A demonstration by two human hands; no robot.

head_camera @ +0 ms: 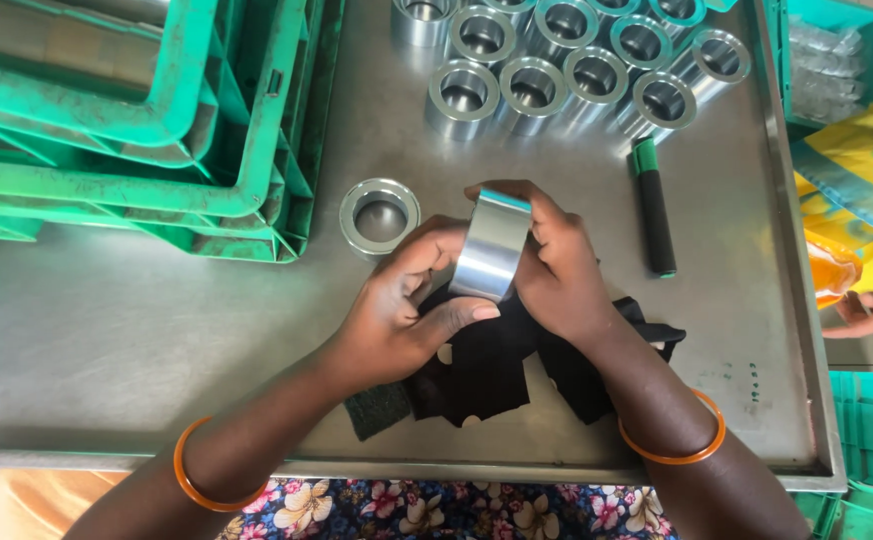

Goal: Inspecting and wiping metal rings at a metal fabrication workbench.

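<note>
Fingers of both hands clamp a shiny, smooth metal sleeve [494,247], tilted.

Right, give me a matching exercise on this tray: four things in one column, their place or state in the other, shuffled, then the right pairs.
Things:
1. metal sleeve
2. lone metal ring
3. marker pen
4. black cloth

Places or states:
A. lying flat on the tray, right of the hands
B. spread on the tray under the hands
C. held on its side between left hand and right hand
D. standing alone on the tray, near the stacked green crates

Pairs: 1-C, 2-D, 3-A, 4-B
</note>
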